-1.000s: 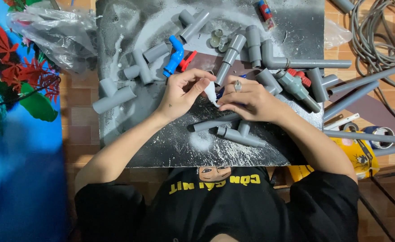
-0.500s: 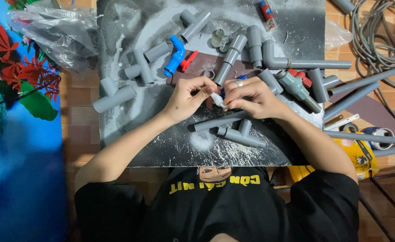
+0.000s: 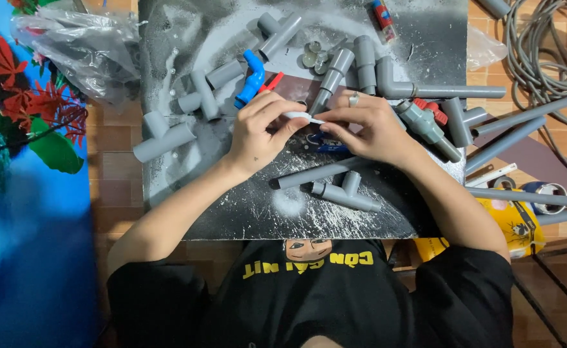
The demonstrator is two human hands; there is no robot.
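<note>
A thin white strip (image 3: 304,117), likely thread-seal tape though too small to tell surely, stretches between the two hands above the dark, white-dusted surface (image 3: 245,212). The left hand (image 3: 259,134) pinches its left end between thumb and curled fingers; the right hand (image 3: 367,129), wearing a ring, pinches the other end with its fingertips, so both hands are closed on the strip and nearly touch each other.

As for containers, a crumpled clear plastic bag (image 3: 80,48) lies well to the left of the left hand, beyond the surface's edge; what is in it cannot be made out. A yellow bag (image 3: 515,225) sits just beside the right forearm, its contents hidden.

Just beyond the left hand lies a blue elbow fitting (image 3: 252,77) with a red piece (image 3: 272,82) touching it. Left of that hand rest a grey tee fitting (image 3: 164,136) and other short grey pipe pieces. Under and below the hands lie a straight grey pipe (image 3: 325,173) and a grey branched fitting (image 3: 346,193), just beside each other. Right of the right hand sits a grey valve with a red handle (image 3: 428,119), and farther right a coil of grey cable (image 3: 538,48) on the floor.
</note>
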